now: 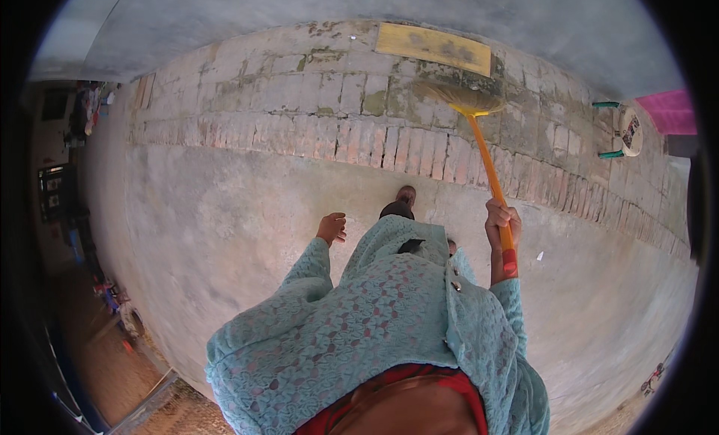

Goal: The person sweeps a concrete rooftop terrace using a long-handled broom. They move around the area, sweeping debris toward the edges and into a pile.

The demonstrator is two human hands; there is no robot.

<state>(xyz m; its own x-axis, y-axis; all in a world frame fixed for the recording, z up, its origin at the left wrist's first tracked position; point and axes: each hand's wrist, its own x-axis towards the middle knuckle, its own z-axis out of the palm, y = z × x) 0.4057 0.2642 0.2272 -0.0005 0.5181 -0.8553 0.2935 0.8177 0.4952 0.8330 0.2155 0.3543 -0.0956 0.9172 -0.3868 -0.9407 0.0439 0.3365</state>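
My right hand [502, 219] is wrapped round the orange handle of a broom [485, 150], near its red-tipped end. The handle slants away from me to a yellow collar. Beyond that, the broom's fan of thin brownish bristles [460, 98] rests over the paved strip, just short of a yellow board. Free of any object, my left hand [332, 229] hangs out to the left above the concrete floor [247, 203], its fingers loosely bent and partly apart.
The yellow board [434, 49] lies near the grey wall [299, 8]. A row of bricks [359, 141] edges the stained paving. At far right, a stool with green legs [628, 132] stands near pink cloth [666, 111]. A small white scrap [540, 256] lies right of my hand.
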